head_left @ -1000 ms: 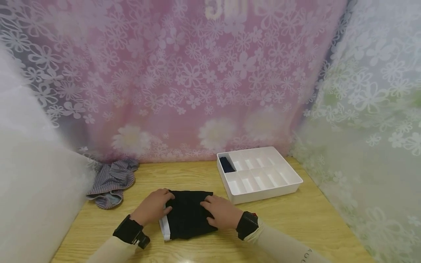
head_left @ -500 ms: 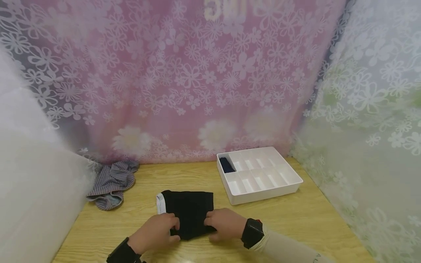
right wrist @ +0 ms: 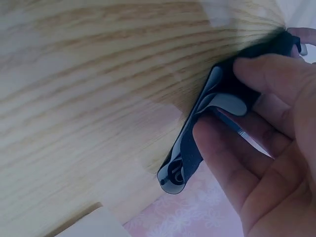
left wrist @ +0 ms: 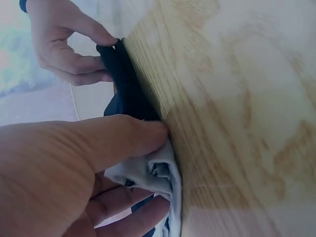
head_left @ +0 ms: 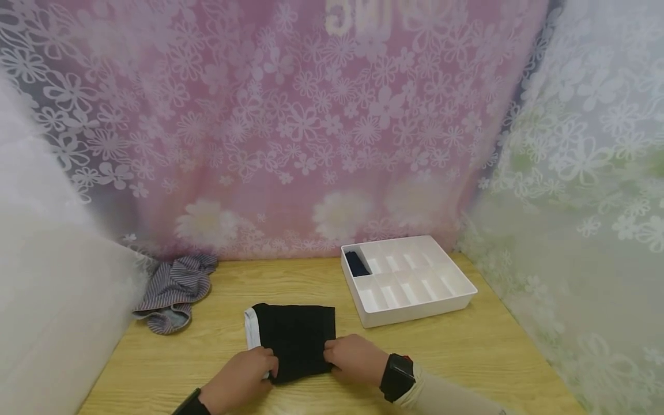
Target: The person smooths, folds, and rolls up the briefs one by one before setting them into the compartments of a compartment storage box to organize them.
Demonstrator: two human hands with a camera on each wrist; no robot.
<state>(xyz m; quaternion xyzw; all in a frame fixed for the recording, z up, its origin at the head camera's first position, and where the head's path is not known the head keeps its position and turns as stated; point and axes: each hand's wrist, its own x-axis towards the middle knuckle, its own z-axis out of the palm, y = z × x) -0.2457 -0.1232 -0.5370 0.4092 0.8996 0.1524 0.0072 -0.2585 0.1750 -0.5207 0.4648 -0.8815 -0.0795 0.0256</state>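
Observation:
Folded black underpants (head_left: pixel 295 337) with a white waistband (head_left: pixel 252 328) lie on the wooden table in the head view. My left hand (head_left: pixel 241 373) pinches their near left corner, thumb on one side and fingers on the other. At the near right corner, my right hand (head_left: pixel 358 360) grips the edge of the cloth. The right wrist view shows the stacked folds (right wrist: pixel 197 116) between thumb and fingers, with pale inner layers. In the left wrist view, the pale waistband (left wrist: pixel 160 170) bunches under my left thumb.
A white divided box (head_left: pixel 415 314) stands at the back right, with a dark folded cloth (head_left: pixel 357 263) in its far left compartment. A crumpled striped garment (head_left: pixel 176 291) lies at the left. Floral curtains (head_left: pixel 311 144) enclose the table (head_left: pixel 456 357).
My left hand has slid from the far left part of the black underpants to their near left corner. My right hand has come nearer too, to the near right corner.

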